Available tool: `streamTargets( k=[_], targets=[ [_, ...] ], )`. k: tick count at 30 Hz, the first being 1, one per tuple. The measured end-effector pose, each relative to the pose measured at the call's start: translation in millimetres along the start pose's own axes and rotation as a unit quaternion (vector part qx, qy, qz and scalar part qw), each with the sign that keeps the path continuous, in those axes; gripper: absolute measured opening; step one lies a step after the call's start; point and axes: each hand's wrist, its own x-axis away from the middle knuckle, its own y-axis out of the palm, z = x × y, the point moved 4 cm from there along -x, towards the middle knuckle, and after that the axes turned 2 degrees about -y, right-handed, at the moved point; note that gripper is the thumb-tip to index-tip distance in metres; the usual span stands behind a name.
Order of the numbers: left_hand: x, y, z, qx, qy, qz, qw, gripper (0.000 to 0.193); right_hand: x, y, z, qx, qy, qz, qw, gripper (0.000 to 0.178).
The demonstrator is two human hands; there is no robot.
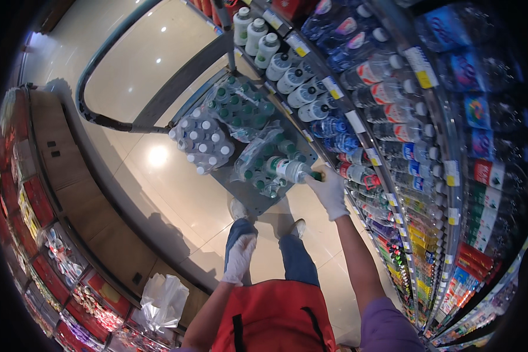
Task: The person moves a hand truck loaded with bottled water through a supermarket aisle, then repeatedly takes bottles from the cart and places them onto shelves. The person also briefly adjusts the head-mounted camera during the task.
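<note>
— Shop aisle, glossy cream floor (158, 76) with lamp glare. What stands along the sides?

— Tall drinks shelving (446, 176) on the person's right, packed with bottled water and coloured soft drinks, price tags along every edge. Lower shelves (35, 234) of red and mixed packets curve along the left, with a crumpled clear plastic bag (164, 299) lying on top.

— And in the middle?

— Grey flat trolley (258, 199) with a curved push bar, parked just beside the drinks shelving. On it: a shrink-wrapped pack of white-capped bottles (202, 144), a pack of green-capped bottles (240, 105), and a torn-open pack (264, 170) nearest the feet.

— Hands?

— Both in white gloves. Right hand (328, 190) is stretched forward, fingers closed round the cap end of a clear bottle (290, 169) with a white label. That bottle lies roughly level, just above the torn-open pack, its cap end toward the shelving.

— Left?

— Left hand (240, 258) hangs low by the left thigh, fingers loosely extended, holding nothing, resting near the jeans. Red apron below it.
</note>
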Motion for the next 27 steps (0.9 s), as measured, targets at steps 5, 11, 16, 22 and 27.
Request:
streamTargets(
  k=[5, 11, 16, 22, 27],
  targets=[
    [-12.8, 32.2, 87.0, 0.286, -0.067, 0.029, 0.956, 0.049, 51.5, -81.5, -20.2, -0.337, 0.24, -0.132, 0.9, 0.024],
    [-1.9, 55.8, 132.2, 0.235, 0.019, -0.099, 0.967, 0.051, 99.8, -130.6, -22.9, -0.4, 0.294, -0.176, 0.85, 0.024],
    [25.8, 85.4, 104.6, 0.244, -0.018, -0.118, 0.962, 0.055, 122.5, -159.3, -1.5, -0.321, 0.308, -0.133, 0.886, 0.036],
    [65.7, 125.2, 86.5, 0.067, 0.062, -0.128, 0.988, 0.037, 143.2, -184.2, 27.9, -0.36, 0.298, -0.042, 0.883, 0.032],
    [94.8, 165.4, 73.3, -0.024, 0.11, -0.153, 0.982, 0.062, 149.8, -202.4, 54.6, -0.395, 0.261, 0.04, 0.88, 0.032]
  ],
)
